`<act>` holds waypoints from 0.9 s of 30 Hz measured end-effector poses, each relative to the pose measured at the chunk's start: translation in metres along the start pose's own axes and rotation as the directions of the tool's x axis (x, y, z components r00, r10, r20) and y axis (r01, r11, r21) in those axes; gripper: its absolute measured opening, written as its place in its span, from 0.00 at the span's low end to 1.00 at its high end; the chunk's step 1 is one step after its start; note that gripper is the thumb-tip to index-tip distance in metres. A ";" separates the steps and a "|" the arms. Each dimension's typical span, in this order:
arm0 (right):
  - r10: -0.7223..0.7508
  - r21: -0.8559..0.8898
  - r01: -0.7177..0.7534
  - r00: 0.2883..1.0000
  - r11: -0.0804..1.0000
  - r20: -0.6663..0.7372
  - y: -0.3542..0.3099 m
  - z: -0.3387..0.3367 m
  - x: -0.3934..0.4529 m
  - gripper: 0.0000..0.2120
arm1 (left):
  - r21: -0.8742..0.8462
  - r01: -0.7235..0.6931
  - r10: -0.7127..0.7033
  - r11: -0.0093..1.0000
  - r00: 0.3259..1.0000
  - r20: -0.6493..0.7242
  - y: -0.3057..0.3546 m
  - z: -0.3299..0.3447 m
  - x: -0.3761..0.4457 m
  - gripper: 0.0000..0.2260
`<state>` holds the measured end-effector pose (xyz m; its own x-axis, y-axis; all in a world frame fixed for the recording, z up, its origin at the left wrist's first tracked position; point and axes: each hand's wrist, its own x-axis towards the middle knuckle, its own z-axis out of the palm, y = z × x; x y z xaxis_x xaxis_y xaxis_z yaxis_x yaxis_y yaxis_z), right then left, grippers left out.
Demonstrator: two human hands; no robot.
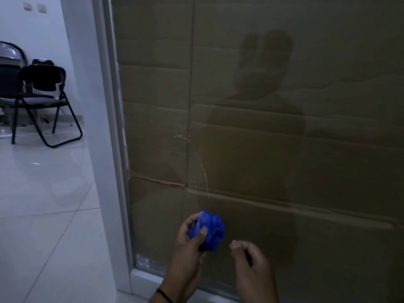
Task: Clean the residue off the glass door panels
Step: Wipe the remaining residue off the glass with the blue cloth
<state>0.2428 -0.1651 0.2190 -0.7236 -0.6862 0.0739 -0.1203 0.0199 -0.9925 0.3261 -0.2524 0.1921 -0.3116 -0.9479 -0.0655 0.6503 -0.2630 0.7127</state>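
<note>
Before the glass panel (262, 149) (cardboard-backed), left hand (191, 235) grips blue cloth (209, 230).

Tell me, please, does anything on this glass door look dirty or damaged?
Yes. Thin whitish residue streaks cross the glass panel, above the blue cloth gripped in the left hand. No crack is visible.

The glass door panel (284, 149) stands upright in a pale frame, brown cardboard showing behind it and a dim reflection on its surface. Thin whitish residue streaks (204, 171) run down its lower left part. A crumpled blue cloth (211, 229), bunched into a ball, sits low against the glass below those streaks.
</note>
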 end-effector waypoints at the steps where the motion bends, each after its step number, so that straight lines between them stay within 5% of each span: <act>1: -0.011 0.003 0.011 1.000 1.000 -0.009 0.001 -0.001 0.000 0.10 | -0.006 -0.020 0.020 1.000 0.999 -0.049 -0.004 0.001 0.005 0.14; 10: -0.145 -0.018 0.144 0.985 0.989 -0.096 0.009 -0.015 0.001 0.12 | 0.126 -0.209 0.243 0.970 0.885 -0.398 -0.010 0.020 0.033 0.06; 27: -0.215 0.008 0.219 0.960 0.976 -0.179 0.023 -0.029 0.006 0.18 | -0.143 -0.225 0.133 0.964 0.871 -0.473 0.030 0.084 0.035 0.08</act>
<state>0.2154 -0.1477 0.1997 -0.7906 -0.5331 0.3012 -0.2707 -0.1369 -0.9529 0.2763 -0.2784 0.2704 0.1425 -0.9456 -0.2923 0.7962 -0.0659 0.6014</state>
